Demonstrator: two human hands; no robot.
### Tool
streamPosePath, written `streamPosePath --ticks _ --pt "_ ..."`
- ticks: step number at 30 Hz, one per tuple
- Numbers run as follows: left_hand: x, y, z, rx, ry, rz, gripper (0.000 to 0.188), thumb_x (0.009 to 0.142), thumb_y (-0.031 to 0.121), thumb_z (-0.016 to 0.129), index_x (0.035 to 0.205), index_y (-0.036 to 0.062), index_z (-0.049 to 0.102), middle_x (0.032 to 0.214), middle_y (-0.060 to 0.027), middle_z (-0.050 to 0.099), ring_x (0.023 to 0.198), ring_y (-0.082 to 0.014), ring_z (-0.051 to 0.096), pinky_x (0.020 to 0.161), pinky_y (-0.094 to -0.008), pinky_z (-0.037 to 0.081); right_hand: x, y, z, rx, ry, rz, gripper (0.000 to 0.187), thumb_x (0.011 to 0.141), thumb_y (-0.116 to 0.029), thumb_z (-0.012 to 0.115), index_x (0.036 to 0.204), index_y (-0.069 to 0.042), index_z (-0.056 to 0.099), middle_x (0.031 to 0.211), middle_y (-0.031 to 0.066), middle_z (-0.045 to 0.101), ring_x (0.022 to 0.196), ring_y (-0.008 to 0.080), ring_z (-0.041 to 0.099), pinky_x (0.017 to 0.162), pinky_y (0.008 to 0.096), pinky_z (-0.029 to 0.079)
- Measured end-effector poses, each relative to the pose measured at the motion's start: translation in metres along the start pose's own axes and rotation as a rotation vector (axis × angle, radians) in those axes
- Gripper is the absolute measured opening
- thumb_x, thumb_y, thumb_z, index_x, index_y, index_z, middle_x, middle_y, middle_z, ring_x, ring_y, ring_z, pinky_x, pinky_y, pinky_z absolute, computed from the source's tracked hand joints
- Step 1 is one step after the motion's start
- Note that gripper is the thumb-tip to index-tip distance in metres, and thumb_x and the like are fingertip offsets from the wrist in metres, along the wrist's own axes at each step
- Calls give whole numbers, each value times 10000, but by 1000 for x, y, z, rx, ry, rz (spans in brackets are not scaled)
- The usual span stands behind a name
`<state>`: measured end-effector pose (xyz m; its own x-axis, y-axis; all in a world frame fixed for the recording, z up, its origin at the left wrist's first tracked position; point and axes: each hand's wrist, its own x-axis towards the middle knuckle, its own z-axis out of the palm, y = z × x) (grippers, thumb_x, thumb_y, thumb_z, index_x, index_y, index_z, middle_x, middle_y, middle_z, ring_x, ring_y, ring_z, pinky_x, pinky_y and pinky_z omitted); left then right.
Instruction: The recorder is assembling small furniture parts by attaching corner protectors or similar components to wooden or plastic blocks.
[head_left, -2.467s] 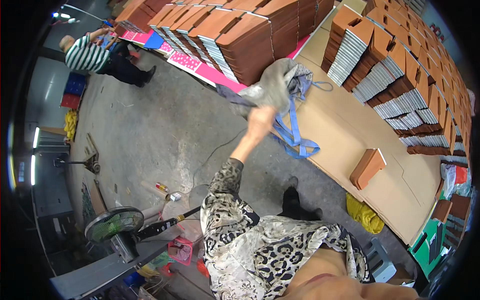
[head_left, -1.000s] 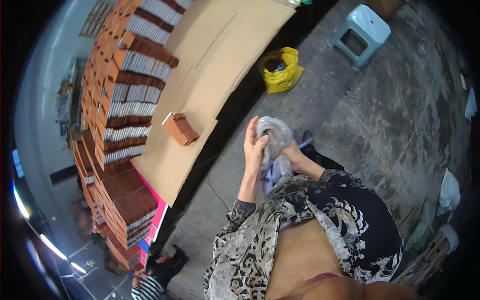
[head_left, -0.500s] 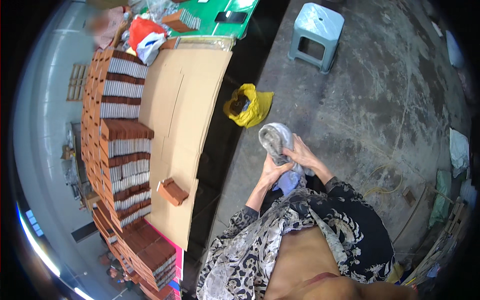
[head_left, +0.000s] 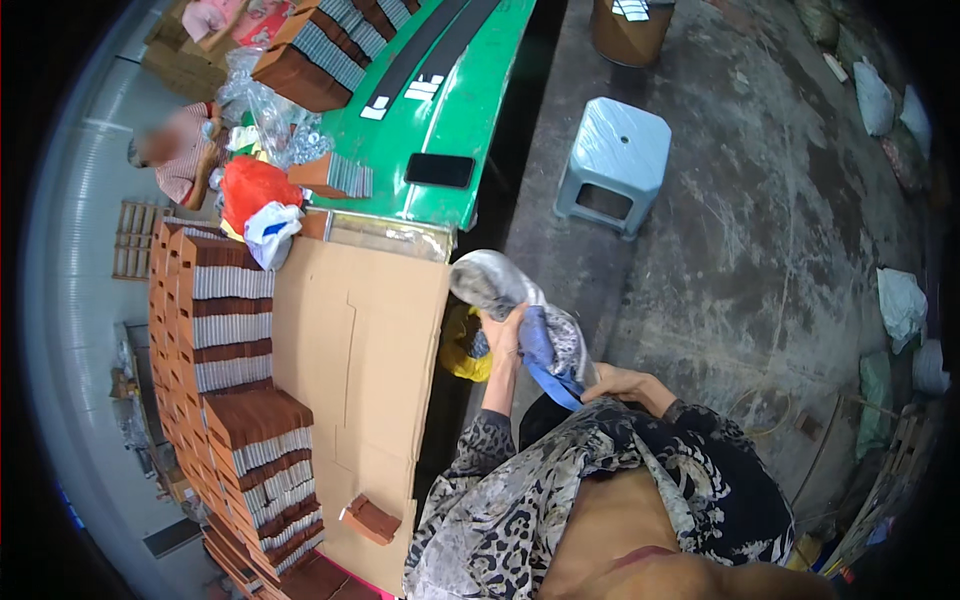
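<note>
Clock directions run from the grey cloth bundle, 12 at the top of the view.

Bundle is held up in front of the torso, its upper end overlapping the corner of the cardboard sheet in view; contact cannot be judged.

Risks, as I judge them: a slack left grip would let the soft roll unwind or drop, perhaps toward the yellow bag near at 8 o'clock. The blue strap, hanging at 5 o'clock, could snag fingers if pulled unevenly. A wide swing toward 1 o'clock might bring the cloth near the pale stool.

Left hand: mostly closed, fingers wrapped on the bundle near its upper end. Right hand: fingers bent, at the bundle's lower end beside the strap; cannot tell whether it pinches cloth, strap or neither.
</note>
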<state>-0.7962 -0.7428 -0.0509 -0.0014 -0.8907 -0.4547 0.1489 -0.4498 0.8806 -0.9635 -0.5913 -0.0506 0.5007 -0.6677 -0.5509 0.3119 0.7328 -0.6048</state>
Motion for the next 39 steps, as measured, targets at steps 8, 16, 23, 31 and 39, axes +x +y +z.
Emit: streamPosePath --ticks 8,16,23,31,39 --pt "87 2 57 851 -399 154 816 713 219 694 1366 26 245 1107 -292 574 1028 -397 578 874 -403 456 -7 -126 -92 -1447 631 -555 88 750 -165 620 828 -125 607 754 58 608 800 237 545 859 461 408" --pt "99 45 134 649 -1106 -482 387 889 160 530 1245 19 478 1151 -114 595 1046 -204 559 932 -325 421 54 -217 -225 -255 -33 -274 254 815 -214 686 942 4 661 887 -5 630 833 54 533 760 210 428" --pt "122 -3 187 352 -702 -582 387 909 219 546 1246 36 493 1223 -72 545 1093 -160 517 992 -307 385 134 -228 -209 741 250 -370 330 920 -314 538 1123 -55 550 1061 48 604 974 122 567 830 273 481" --pt "139 -43 231 -326 -206 -712 502 897 294 563 1315 53 424 1290 -62 497 1137 -168 496 1018 -314 356 128 -250 -231 1015 501 -33 535 965 -410 336 1301 -6 438 1285 131 510 1198 247 477 1028 384 360" --pt "129 -21 238 -580 196 -546 408 921 247 527 1287 86 449 1249 -63 533 1093 -214 530 977 -373 416 179 -221 -220 397 348 107 538 956 -434 366 1308 -35 445 1282 94 514 1202 213 463 1025 345 340"
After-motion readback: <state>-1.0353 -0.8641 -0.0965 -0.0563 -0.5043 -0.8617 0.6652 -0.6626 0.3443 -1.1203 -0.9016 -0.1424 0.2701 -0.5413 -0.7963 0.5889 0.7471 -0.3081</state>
